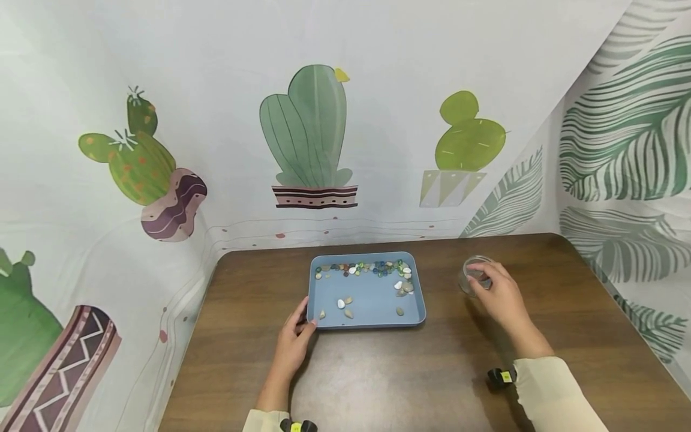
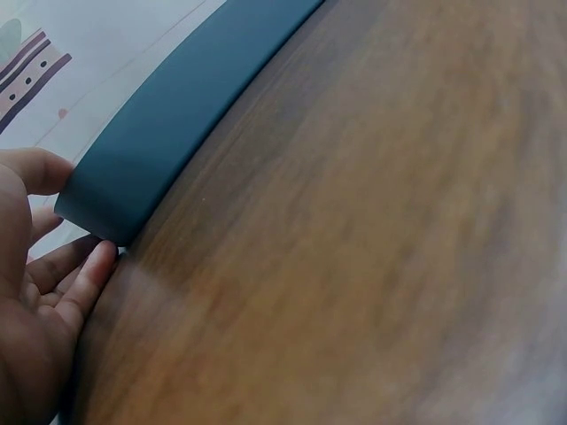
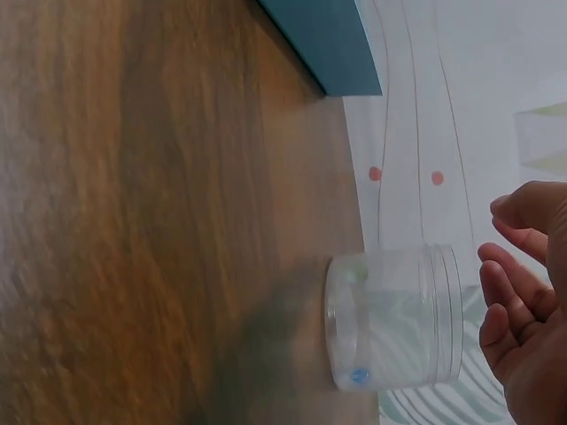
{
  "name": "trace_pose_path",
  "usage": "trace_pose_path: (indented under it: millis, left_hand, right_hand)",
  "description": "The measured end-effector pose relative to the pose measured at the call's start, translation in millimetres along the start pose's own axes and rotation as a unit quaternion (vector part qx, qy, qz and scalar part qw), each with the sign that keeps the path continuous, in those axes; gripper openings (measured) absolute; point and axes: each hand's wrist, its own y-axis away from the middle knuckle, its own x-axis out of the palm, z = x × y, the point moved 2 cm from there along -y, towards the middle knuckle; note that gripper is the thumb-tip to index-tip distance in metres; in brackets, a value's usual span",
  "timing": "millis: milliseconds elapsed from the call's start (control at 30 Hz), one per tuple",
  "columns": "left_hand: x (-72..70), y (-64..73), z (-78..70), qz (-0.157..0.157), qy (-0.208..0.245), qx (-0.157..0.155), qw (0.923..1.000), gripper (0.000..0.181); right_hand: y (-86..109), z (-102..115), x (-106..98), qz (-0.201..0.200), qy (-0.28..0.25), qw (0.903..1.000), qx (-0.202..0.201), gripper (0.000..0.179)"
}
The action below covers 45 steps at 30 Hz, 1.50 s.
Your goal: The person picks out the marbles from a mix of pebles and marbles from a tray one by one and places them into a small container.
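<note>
A blue-grey rectangular tray (image 1: pixel 372 306) lies on the wooden table. My left hand (image 1: pixel 294 339) grips its near left corner, thumb at the front and fingers along the side; the left wrist view shows fingertips at the tray's wall (image 2: pixel 177 133). To the right of the tray stands a clear lidless jar (image 3: pixel 399 319), upright on the table. A small blue glass bead (image 3: pixel 360 376) sits at the jar's bottom. Right over the jar's mouth is my right hand (image 1: pixel 502 300), its fingers loosely bent and nothing visible between them.
Inside the tray, colourful glass beads (image 1: pixel 380 270) and small stones line the far side. Several pebbles (image 1: pixel 348 313) lie nearer its front, and more stones (image 1: pixel 405 288) cluster at the right. A cactus-print cloth (image 1: pixel 378 222) hangs behind the table (image 1: pixel 259 270).
</note>
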Motion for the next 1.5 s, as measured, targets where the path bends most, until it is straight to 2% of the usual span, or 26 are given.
trace_pose_path:
  millis: [400,833,1067,1400,1500]
  left_hand:
    - [-0.1,-0.1,1.0,0.001,0.0,0.002,1.0,0.057]
    - [-0.5,-0.9,0.3,0.002,-0.005,0.002,1.0,0.058]
    - [-0.4,-0.2,0.6,0.002,-0.008,-0.004,1.0,0.058]
    - [-0.3,-0.8,1.1,-0.003,-0.005,0.013,0.9999,0.057]
    - [-0.6,-0.6,1.4,-0.002,-0.002,0.007,1.0,0.057]
  right_hand:
    - [-0.3,12.1,16.6,-0.003,0.006,0.9988,-0.049,0.021]
    - [-2.3,29.9,36.1,0.02,-0.024,0.9954,-0.09,0.018]
    - [-0.4,36.0,47.5,0.046,-0.038,0.9948,-0.083,0.019]
    - [-1.8,48.8,61.0,0.075,-0.013,0.9935,-0.084,0.02]
    - [-2.7,51.6,65.6,0.084,-0.015,0.9929,-0.083,0.021]
